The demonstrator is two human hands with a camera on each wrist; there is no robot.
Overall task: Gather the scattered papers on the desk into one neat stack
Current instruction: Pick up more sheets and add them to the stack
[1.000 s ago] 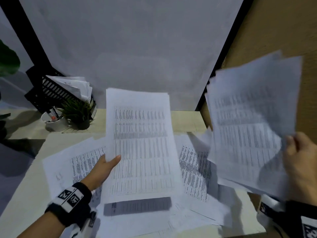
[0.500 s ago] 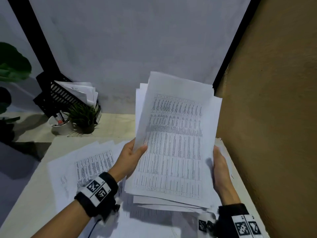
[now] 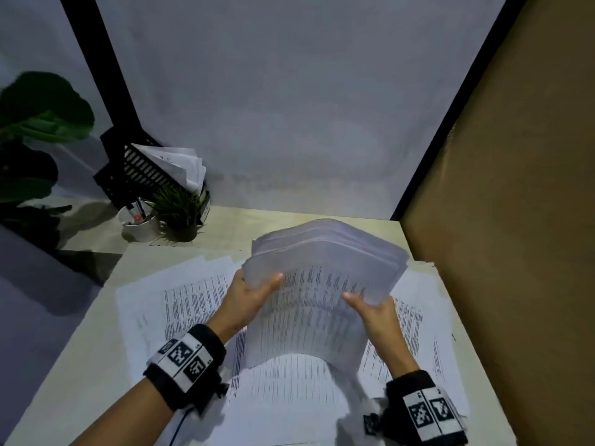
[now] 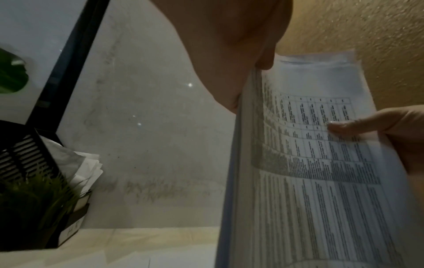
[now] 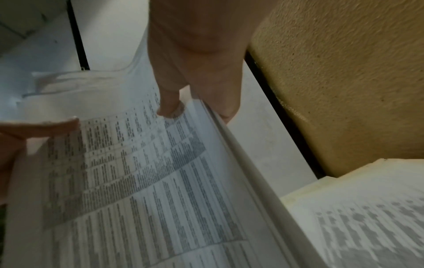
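A thick bundle of printed papers [image 3: 318, 294] arches above the desk, held by both hands. My left hand [image 3: 249, 296] grips its left edge, thumb on top. My right hand [image 3: 373, 312] grips the right edge, thumb laid on the printed face. In the left wrist view the bundle [image 4: 321, 172] stands edge-on beside my left hand [image 4: 231, 59], and the right hand's thumb [image 4: 358, 127] presses the page. In the right wrist view my right hand [image 5: 197, 72] pinches the bundle [image 5: 142, 181]. Several loose sheets [image 3: 193, 300] lie spread on the desk under the bundle.
A black mesh file rack with papers [image 3: 141, 169], a white pen cup [image 3: 140, 225] and a small potted plant [image 3: 180, 214] stand at the desk's back left. A brown wall [image 3: 515, 220] closes the right side. A large leafy plant [image 3: 32, 123] stands off to the left.
The two separate bundles have come together into one. It has dropped from upright toward the desk and now bows upward between both hands.
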